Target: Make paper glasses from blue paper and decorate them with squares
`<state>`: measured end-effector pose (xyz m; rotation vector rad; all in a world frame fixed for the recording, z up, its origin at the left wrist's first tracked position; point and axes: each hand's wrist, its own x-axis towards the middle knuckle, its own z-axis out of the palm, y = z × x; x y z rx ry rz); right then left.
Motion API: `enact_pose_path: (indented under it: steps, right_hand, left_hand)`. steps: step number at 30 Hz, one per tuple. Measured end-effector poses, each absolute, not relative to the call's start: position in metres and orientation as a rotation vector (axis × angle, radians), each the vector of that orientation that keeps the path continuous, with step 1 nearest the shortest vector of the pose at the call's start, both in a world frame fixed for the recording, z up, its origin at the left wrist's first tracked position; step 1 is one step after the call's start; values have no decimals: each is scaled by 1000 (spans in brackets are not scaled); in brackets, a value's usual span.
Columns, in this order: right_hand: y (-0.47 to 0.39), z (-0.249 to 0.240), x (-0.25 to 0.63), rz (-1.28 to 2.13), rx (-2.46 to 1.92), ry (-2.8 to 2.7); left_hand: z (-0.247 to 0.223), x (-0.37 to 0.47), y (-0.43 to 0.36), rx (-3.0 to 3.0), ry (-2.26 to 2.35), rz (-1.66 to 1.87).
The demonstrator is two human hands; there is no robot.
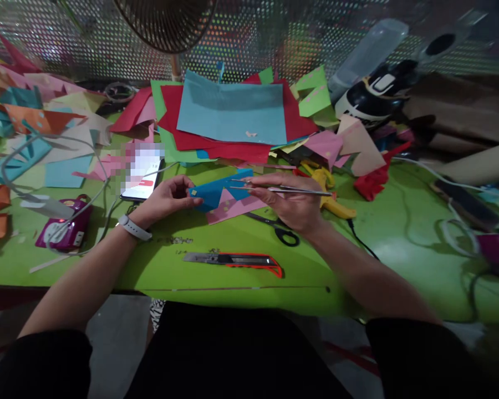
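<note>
My left hand [171, 195] pinches the left end of a blue folded paper [211, 194], which has a small pale square near that end. In my right hand [293, 200] are metal tweezers [303, 191], their tips pointing left over the blue paper. A pink dotted paper [233, 208] lies under and in front of the blue piece. Black-handled scissors [288, 237] rest just below my right hand, partly hidden by it. Nearer my body, an orange and grey cutter knife [237, 260] lies flat on the green table [216, 280].
Behind my hands is a stack of coloured sheets with a light blue sheet [233, 111] on top. A phone [143, 174] and purple power adapter [69, 224] with cables lie left. A yellow glue gun [339, 208] is right; a fan [166, 22] stands behind.
</note>
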<state>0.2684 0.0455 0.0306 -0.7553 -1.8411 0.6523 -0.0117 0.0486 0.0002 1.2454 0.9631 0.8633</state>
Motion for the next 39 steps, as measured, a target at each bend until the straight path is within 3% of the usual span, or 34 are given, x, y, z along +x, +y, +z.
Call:
enact_pose_path:
  steps: [20,27,33,39]
  right_hand:
    - [-1,-12,360,167,-608,-2568]
    - [1,-8,371,76,-1069,-2477]
    - [4,-5,365,73,-1137,-2480]
    - [13,0,395,-248,-1423,-2344]
  left_hand:
    - [-1,-15,57,1258,1040,997]
    - [3,-13,56,1272,1065,993]
    - [3,-14,56,1284,1073,991]
    - [3,-15,57,1249,1064,983]
